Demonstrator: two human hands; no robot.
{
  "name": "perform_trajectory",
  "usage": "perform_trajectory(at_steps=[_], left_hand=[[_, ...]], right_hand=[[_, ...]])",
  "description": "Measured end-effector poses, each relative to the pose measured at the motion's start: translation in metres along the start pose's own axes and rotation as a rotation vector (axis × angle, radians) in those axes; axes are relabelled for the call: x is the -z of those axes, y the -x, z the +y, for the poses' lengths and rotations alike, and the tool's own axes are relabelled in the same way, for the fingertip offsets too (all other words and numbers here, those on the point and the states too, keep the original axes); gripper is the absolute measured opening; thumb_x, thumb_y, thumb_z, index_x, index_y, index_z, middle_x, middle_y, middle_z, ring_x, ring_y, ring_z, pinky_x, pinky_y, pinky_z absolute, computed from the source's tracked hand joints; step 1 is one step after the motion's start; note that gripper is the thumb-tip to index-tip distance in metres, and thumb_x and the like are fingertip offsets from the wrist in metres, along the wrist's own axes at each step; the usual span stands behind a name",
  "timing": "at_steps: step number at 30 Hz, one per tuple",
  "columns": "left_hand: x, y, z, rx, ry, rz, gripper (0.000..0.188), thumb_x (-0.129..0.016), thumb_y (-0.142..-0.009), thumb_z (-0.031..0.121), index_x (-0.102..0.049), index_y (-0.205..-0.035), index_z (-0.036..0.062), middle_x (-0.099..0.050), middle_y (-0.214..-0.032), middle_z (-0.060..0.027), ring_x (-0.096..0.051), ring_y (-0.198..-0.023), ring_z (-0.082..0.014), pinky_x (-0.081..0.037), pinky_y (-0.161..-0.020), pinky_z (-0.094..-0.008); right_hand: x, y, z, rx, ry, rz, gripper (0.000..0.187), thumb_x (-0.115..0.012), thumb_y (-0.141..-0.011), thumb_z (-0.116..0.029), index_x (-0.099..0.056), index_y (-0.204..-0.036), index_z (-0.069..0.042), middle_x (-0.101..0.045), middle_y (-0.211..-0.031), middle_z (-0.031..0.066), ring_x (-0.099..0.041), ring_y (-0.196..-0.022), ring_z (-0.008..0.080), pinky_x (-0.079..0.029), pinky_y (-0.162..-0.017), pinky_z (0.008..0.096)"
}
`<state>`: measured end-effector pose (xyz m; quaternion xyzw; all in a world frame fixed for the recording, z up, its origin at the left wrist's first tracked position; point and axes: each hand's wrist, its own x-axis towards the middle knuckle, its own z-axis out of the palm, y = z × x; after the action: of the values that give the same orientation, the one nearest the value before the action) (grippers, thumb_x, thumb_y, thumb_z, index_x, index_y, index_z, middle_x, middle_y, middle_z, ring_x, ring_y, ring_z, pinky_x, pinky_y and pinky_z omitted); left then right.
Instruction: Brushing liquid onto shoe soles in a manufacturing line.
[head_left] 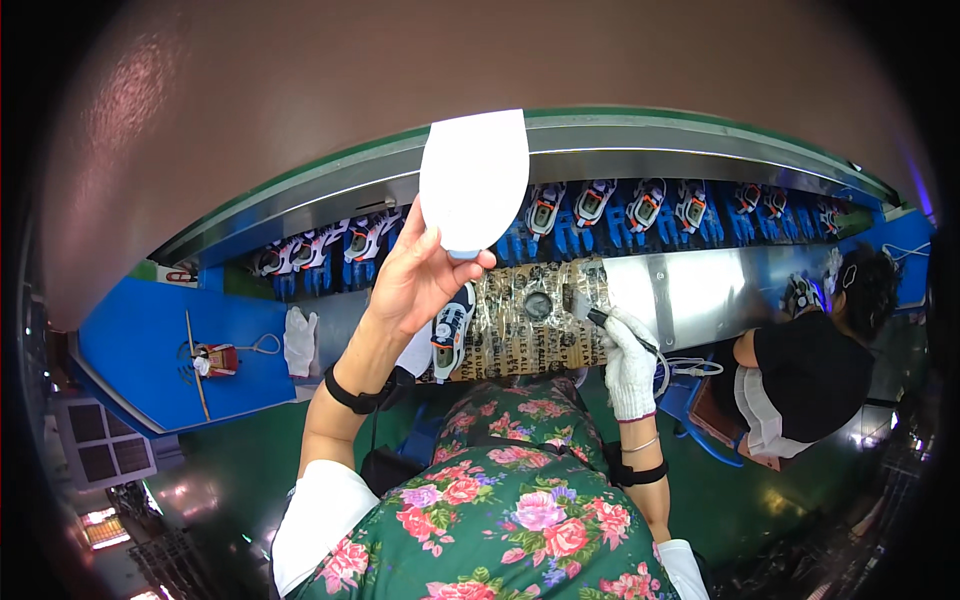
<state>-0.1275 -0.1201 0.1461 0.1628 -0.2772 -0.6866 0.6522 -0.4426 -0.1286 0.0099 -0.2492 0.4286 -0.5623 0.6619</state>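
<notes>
The left hand [415,275] holds a white insole [473,180] raised above the worktop [690,285], fingers pinching its lower end, while the gloved right hand [628,362] has its fingers pressed around a dark brush-like tool [612,325] just beside the taped pad [530,320]. By my reading the insole is not yet placed; a shoe [452,328] waits just below the left fingers. Beyond both hands a belt carries a row of shoes [600,215], and a seated person [810,370] works close by, right of the right fingers; room is freer on the left.
</notes>
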Motion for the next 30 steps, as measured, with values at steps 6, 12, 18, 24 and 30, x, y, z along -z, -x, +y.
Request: perform_trajectory(at_steps=[6, 12, 18, 24, 30], left_hand=[[0.0, -0.06, 0.018, -0.071, 0.032, 0.109, 0.047, -0.055, -0.101, 0.016, -0.035, -0.144, 0.0106, -0.051, -0.13, -0.0223, -0.064, -0.105, -0.0343, -0.06, -0.089, -0.0364], [0.023, -0.124, 0.042, -0.012, 0.321, 0.301, 0.042, -0.056, -0.1, 0.01, -0.038, -0.134, -0.0048, -0.047, -0.127, -0.0281, -0.059, -0.116, -0.0356, -0.061, -0.09, -0.0358], [0.003, -0.067, 0.008, -0.15, -0.082, 0.324, 0.053, -0.051, -0.1, 0.014, -0.031, -0.148, 0.0045, -0.051, -0.139, -0.026, -0.06, -0.118, -0.0341, -0.053, -0.094, -0.0404], [0.057, 0.032, -0.056, 0.075, -0.692, 0.317, 0.042, -0.064, -0.094, 0.015, -0.053, -0.133, 0.0037, -0.066, -0.115, -0.0128, -0.066, -0.1, -0.0191, -0.052, -0.087, -0.0322], [0.144, 0.117, -0.118, 0.165, -1.858, 0.248, 0.076, -0.083, -0.073, 0.032, -0.051, -0.139, 0.0104, -0.048, -0.132, -0.0197, -0.043, -0.122, -0.0391, -0.041, -0.1, -0.0459]], right_hand=[[0.002, 0.005, 0.004, 0.013, 0.042, 0.012, 0.026, -0.069, -0.083, 0.006, -0.067, -0.108, 0.011, -0.071, -0.098, 0.0159, -0.067, -0.076, 0.017, -0.054, -0.067, 0.023], [-0.004, 0.008, 0.004, -0.019, 0.027, 0.025, 0.026, -0.068, -0.084, 0.007, -0.066, -0.109, 0.011, -0.07, -0.098, 0.0162, -0.067, -0.075, 0.0168, -0.055, -0.068, 0.0231], [0.006, 0.015, 0.006, -0.017, 0.037, 0.059, 0.026, -0.069, -0.084, 0.004, -0.067, -0.11, 0.009, -0.071, -0.101, 0.017, -0.069, -0.078, 0.0183, -0.054, -0.068, 0.0226], [0.007, 0.016, 0.009, -0.007, 0.046, 0.042, 0.026, -0.069, -0.084, 0.004, -0.066, -0.109, 0.01, -0.071, -0.102, 0.0186, -0.068, -0.077, 0.0182, -0.053, -0.067, 0.0218], [0.002, 0.009, 0.009, 0.0, 0.047, -0.023, 0.026, -0.069, -0.085, 0.004, -0.067, -0.11, 0.008, -0.071, -0.104, 0.0169, -0.068, -0.078, 0.0171, -0.053, -0.067, 0.0221]])
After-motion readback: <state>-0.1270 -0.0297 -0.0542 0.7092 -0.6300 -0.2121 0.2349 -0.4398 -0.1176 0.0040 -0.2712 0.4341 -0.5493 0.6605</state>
